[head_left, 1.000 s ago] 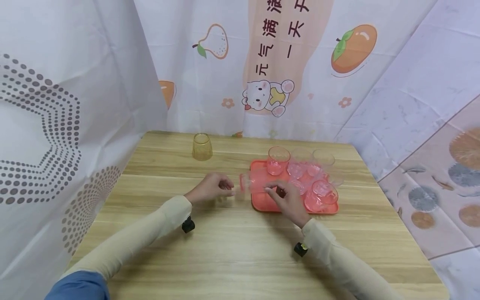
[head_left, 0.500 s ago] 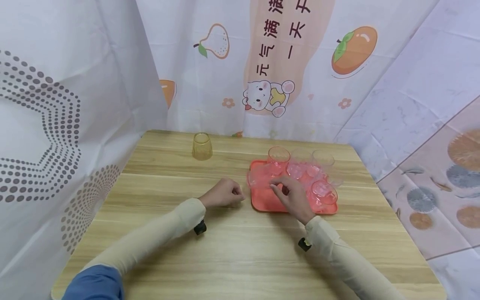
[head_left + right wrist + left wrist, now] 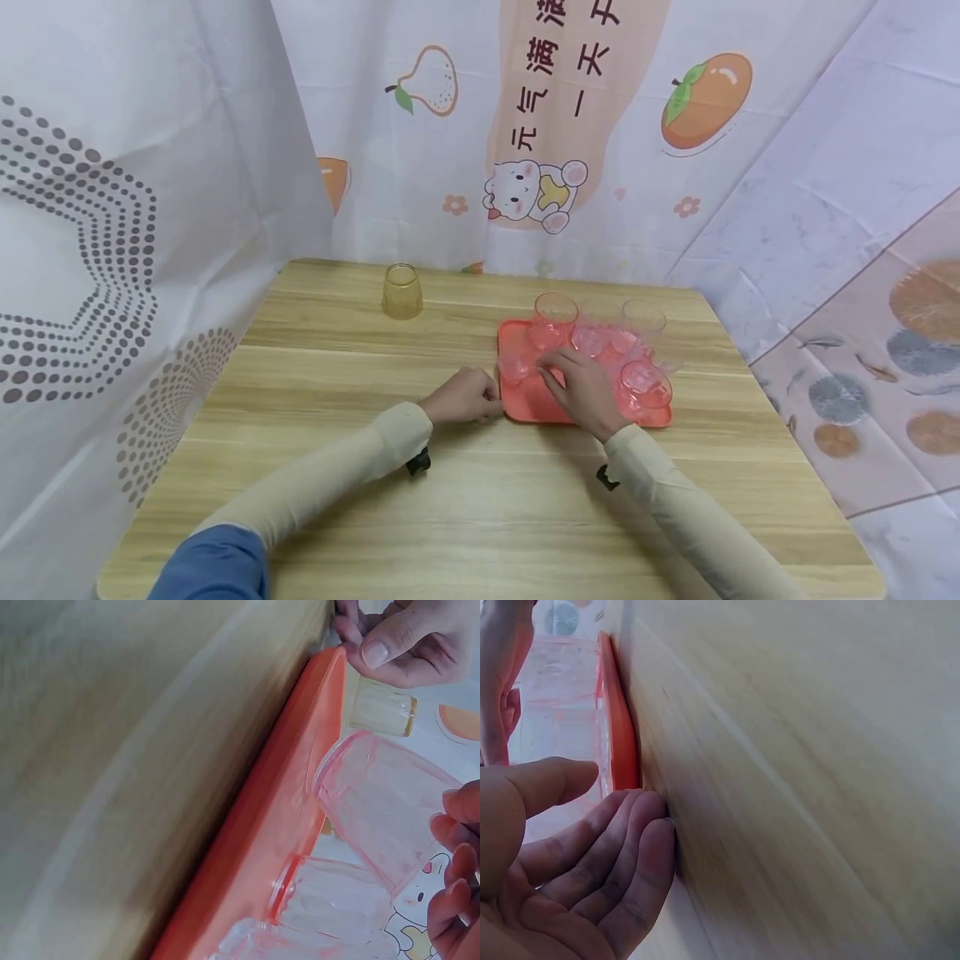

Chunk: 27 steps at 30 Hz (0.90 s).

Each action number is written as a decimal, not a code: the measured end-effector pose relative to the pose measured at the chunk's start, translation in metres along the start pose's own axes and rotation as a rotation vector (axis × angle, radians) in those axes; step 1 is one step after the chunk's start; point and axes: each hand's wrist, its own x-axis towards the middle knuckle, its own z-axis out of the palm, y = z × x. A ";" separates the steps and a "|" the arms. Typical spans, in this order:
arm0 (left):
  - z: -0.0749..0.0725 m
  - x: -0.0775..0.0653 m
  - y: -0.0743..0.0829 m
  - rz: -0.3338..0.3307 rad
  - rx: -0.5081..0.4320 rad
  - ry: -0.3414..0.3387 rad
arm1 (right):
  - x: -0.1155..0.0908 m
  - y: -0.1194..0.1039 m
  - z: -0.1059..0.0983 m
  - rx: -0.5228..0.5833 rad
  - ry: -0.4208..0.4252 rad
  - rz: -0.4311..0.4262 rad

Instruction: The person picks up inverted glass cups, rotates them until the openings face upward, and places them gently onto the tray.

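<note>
A clear pink drinking glass [image 3: 386, 806] is tilted slightly over the left part of the red tray [image 3: 534, 407]. My right hand [image 3: 583, 390] holds this glass by its far end from the base, fingertips pinching it in the right wrist view. The thick base sits low, right at the tray's surface. Beside the tray's left edge, my left hand [image 3: 467, 395] rests low by the table with nothing in it. Its fingers [image 3: 656, 851] are loosely bent, their tips close to the tray's end, and the thumb stands apart from them.
Several other clear and pink glasses stand on the tray, among them a red-tinted one [image 3: 555, 320] at the back and another [image 3: 647, 387] at the right. A yellow glass [image 3: 402, 293] stands at the back left of the wooden table [image 3: 480, 517]. A printed curtain [image 3: 450, 167] hangs behind.
The pink glass, first held sideways between both hands, has been lowered to the tray with its base down. My left hand has moved right and nearer, to the tray's edge.
</note>
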 end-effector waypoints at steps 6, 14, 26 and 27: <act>0.003 0.004 -0.001 0.005 0.023 0.026 | 0.008 0.003 0.003 -0.065 -0.005 -0.063; 0.005 0.005 0.003 -0.015 0.055 0.031 | 0.020 0.007 0.008 -0.119 -0.043 -0.120; 0.007 0.009 0.004 -0.029 0.098 0.045 | 0.036 0.009 0.016 -0.153 -0.128 -0.097; 0.007 0.009 0.004 -0.031 0.098 0.044 | 0.037 0.009 0.016 -0.160 -0.131 -0.093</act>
